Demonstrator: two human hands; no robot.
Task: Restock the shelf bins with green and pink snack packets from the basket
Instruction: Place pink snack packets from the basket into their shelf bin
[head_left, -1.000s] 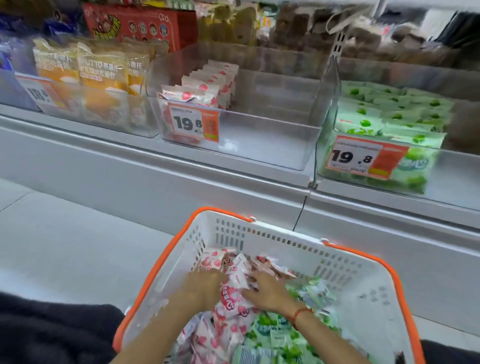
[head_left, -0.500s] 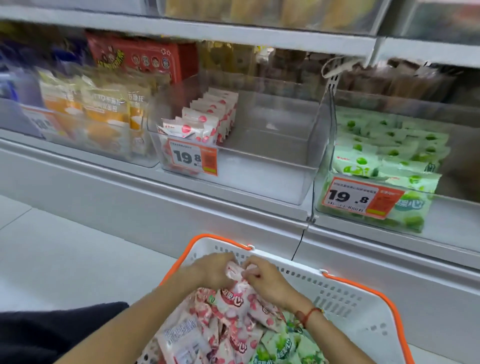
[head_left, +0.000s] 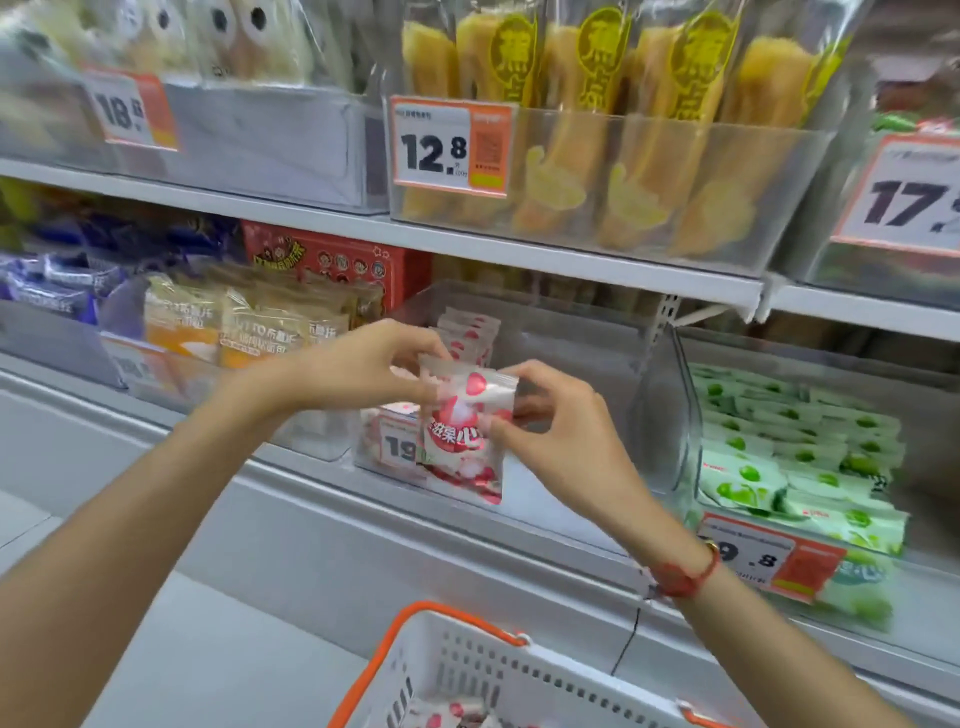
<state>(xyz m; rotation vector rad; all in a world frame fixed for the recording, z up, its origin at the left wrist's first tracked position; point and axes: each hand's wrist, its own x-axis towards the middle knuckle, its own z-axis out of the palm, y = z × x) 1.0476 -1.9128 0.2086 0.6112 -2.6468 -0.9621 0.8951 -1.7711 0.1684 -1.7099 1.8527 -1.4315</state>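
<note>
A pink snack packet (head_left: 464, 415) hangs upright in front of the clear middle bin (head_left: 597, 338). My left hand (head_left: 358, 364) pinches its top left corner and my right hand (head_left: 550, 415) pinches its right edge. Behind it, a short row of pink packets (head_left: 470, 330) stands at the left side of that bin. The bin to the right (head_left: 831, 374) holds several green packets (head_left: 789, 457). The white basket with an orange rim (head_left: 467, 670) sits below at the bottom edge, with a few pink packets (head_left: 447, 717) showing inside.
Orange-and-white price tags hang on the bin fronts (head_left: 769, 561). A bin of orange packets (head_left: 234, 332) stands left of the middle bin. The upper shelf (head_left: 519, 249) carries a bin of yellow packs (head_left: 597, 171). A grey ledge (head_left: 363, 545) runs below the bins.
Both hands have risen from the basket to the front of the middle bin, carrying one pink packet. The view has tilted upward, so the basket now shows only at the bottom.
</note>
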